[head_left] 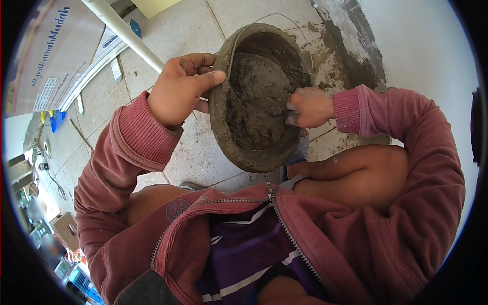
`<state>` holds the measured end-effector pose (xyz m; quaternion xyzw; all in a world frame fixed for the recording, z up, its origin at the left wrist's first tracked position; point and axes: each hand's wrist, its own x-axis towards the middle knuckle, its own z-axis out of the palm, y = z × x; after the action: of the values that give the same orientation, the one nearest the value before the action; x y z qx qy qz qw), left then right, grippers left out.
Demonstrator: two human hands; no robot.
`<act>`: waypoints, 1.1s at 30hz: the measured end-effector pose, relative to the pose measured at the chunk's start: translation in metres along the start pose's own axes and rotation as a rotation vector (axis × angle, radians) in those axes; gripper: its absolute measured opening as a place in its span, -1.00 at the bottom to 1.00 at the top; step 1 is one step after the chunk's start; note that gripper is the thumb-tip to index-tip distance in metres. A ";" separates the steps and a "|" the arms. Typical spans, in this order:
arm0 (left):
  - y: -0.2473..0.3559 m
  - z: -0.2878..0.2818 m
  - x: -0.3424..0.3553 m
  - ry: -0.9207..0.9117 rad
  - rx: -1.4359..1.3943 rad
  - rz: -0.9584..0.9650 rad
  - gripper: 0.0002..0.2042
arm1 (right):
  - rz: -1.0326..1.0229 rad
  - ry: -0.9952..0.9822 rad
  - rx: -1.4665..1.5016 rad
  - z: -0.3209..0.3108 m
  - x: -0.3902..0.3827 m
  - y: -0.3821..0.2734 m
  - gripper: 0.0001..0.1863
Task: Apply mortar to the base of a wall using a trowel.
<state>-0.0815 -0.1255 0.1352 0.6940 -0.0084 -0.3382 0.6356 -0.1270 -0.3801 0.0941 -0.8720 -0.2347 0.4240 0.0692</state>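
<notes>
A mortar-caked bucket (219, 129) is tipped toward me, with wet grey mortar (256, 84) coating its inside. My left hand (185, 86) grips the left rim, thumb on the edge and fingers behind it. Over the right side of the bucket, my right hand (311, 107) is closed, knuckles up, its fingertips down at the mortar. Whatever it may hold is hidden. A thin wire handle (284, 15) arches past the bucket's far side.
Tiled floor (198, 147) lies under the bucket, with mortar smears (345, 56) along the white wall (422, 46) at right. A white pole (124, 33) and a printed banner (61, 56) stand at left. My bent knee (351, 173) is close below my right hand.
</notes>
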 end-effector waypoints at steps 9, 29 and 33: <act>-0.006 -0.020 0.004 0.003 -0.060 -0.044 -0.60 | -0.027 0.069 0.448 -0.014 -0.034 0.020 -0.72; -0.002 -0.006 0.002 0.003 -0.033 -0.036 -0.67 | -0.073 0.045 -0.258 -0.012 0.005 -0.015 -0.75; -0.004 -0.004 -0.001 -0.008 -0.053 -0.041 -0.66 | -0.012 -0.010 -0.011 0.006 -0.018 -0.009 -0.73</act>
<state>-0.0819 -0.1208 0.1323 0.6756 0.0120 -0.3542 0.6465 -0.1446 -0.3812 0.1060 -0.8687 -0.2427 0.4267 0.0657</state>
